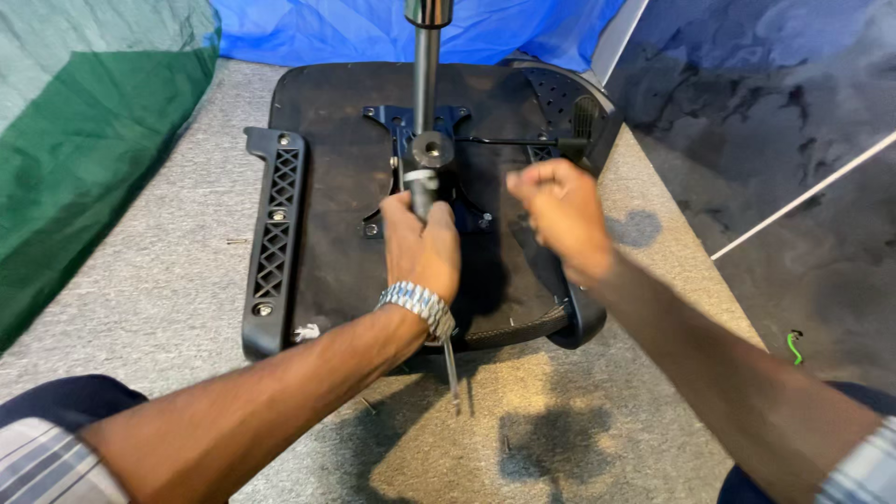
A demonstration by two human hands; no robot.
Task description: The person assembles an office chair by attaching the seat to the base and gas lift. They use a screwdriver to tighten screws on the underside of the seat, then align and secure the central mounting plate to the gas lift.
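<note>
grey carpet-like covering (pixel 168 280) tops the work surface, and an upturned black chair seat (pixel 336 187) lies flat on it, underside facing up. the seat's far edge sits close to a blue sheet (pixel 327 28) and a green tarp (pixel 84 140) slopes along the left, with a broad strip of bare covering between tarp and seat. on the right the surface ends in an edge just beyond the seat's right armrest (pixel 583 322), with dark floor (pixel 793 187) below, so room there is tight; the near side, toward the person, is the most open, with a few small screws (pixel 369 404) scattered on it. a black latticed armrest (pixel 273 238) is bolted along the seat's left edge. a blue-black mounting plate (pixel 387 121) sits at the seat's middle, and a metal gas-lift column (pixel 427 65) rises from it toward the camera, with a thin lever (pixel 509 142) running off to the right. the left hand (pixel 422 247), a metal watch (pixel 417 305) on its wrist, is wrapped shut around a dark tool handle (pixel 422 191) beside the column's base. the right hand (pixel 560 215) is curled into a loose fist above the seat's right part; what it holds, if anything, cannot be told, and it looks blurred.
</note>
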